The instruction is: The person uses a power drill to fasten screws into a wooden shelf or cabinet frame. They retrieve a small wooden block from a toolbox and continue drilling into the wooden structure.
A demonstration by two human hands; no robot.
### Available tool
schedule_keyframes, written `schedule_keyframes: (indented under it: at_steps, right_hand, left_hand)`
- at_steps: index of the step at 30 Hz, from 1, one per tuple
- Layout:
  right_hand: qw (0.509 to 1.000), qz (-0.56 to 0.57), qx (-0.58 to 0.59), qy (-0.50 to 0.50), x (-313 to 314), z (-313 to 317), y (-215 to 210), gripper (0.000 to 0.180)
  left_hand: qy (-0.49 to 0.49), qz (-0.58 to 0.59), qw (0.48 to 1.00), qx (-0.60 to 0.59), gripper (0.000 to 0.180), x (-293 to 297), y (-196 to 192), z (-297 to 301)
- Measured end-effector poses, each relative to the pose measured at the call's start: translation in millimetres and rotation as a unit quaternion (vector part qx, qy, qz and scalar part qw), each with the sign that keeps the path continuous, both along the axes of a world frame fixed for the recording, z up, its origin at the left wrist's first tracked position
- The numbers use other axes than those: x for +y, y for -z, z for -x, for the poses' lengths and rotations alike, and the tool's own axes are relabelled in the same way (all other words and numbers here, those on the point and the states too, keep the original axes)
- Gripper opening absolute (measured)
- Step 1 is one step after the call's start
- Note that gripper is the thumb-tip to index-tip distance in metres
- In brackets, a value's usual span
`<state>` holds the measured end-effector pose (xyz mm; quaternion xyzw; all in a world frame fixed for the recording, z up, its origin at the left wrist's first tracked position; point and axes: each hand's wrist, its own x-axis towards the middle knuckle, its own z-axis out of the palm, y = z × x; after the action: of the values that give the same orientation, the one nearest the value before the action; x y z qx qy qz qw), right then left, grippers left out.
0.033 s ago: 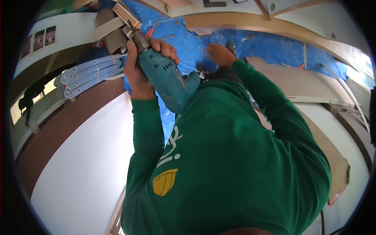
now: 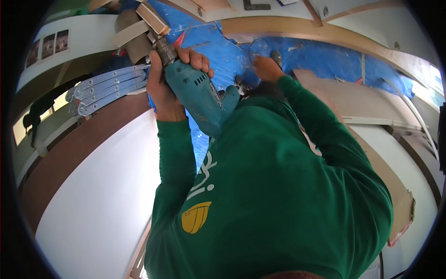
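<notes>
Up in the upper left of the frame, the left hand (image 2: 162,86) is gripping a teal drill (image 2: 197,95); the right hand (image 2: 267,69), upper centre, is pressing on the blue tarp (image 2: 227,51), its fingers hidden.

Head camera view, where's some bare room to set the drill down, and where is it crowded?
The broad white panel at lower left, bordered by the brown board and the green sleeve, is bare. The tan board right of the right hand also shows open surface. It is crowded around the left hand gripping the teal drill: wood blocks and metal strips.
</notes>
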<state>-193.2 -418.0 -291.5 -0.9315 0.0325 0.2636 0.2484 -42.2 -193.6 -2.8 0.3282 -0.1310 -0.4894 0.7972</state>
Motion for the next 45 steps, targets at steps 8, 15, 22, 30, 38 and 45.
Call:
schedule_keyframes:
  at_steps: [8,15,22,30,38,45]
  right_hand:
    - [0.955,-0.259,0.0,0.144,71,41,34,0.057]
    - [0.932,-0.321,0.032,0.167,42,33,16,0.038]
    - [0.918,-0.23,-0.288,0.147,-12,68,-138,0.016]
    - [0.834,-0.542,-0.013,0.1,21,50,-223,0.006]
    - [0.755,-0.592,-0.105,0.261,32,48,-253,0.018]
    - [0.809,-0.486,-0.223,0.243,11,-25,-283,0.017]
  left_hand:
    - [-0.071,0.057,0.996,-0.017,0.069,4,-44,13]
    - [-0.147,-0.014,0.986,-0.081,0.064,37,-51,2]
    - [-0.199,-0.094,0.971,-0.089,0.065,75,-13,-12]
    - [-0.137,-0.059,0.989,0.009,0.064,51,32,9]
    - [-0.122,-0.039,0.991,0.049,0.054,48,36,12]
    - [-0.027,-0.008,1.0,-0.009,0.065,28,35,15]
